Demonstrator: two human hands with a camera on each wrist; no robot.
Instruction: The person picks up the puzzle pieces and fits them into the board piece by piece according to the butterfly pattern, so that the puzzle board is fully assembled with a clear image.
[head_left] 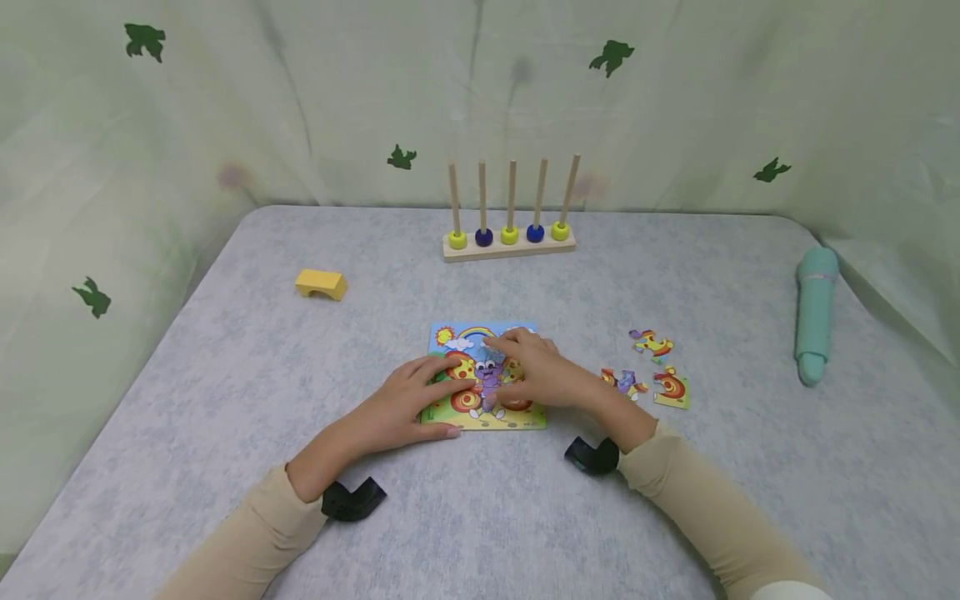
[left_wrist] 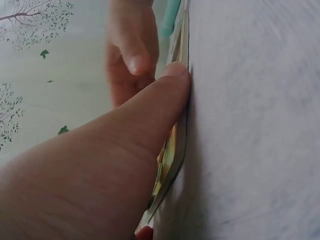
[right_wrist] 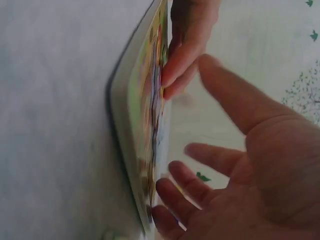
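A picture puzzle board [head_left: 525, 422] with a purple butterfly character, a sun and a rainbow lies flat in the middle of the table. My left hand [head_left: 405, 406] rests on its left side with fingers extended, the thumb along the near left edge. In the left wrist view, that thumb [left_wrist: 176, 75] lies against the rim. From the right, my right hand [head_left: 546, 372] reaches over the board, fingers spread and loosely bent. The right wrist view shows nothing between the right thumb [right_wrist: 235, 95] and fingers. Both hands hide parts of the picture.
Loose puzzle pieces lie right of the board: one upper piece [head_left: 654, 345], a snail-shell-like swirl piece [head_left: 672, 389] and one beside my right wrist [head_left: 628, 385]. Behind stands a wooden peg rack [head_left: 510, 249] with beads. A yellow arch block [head_left: 321, 283] sits left, a teal cylindrical case [head_left: 815, 312] far right.
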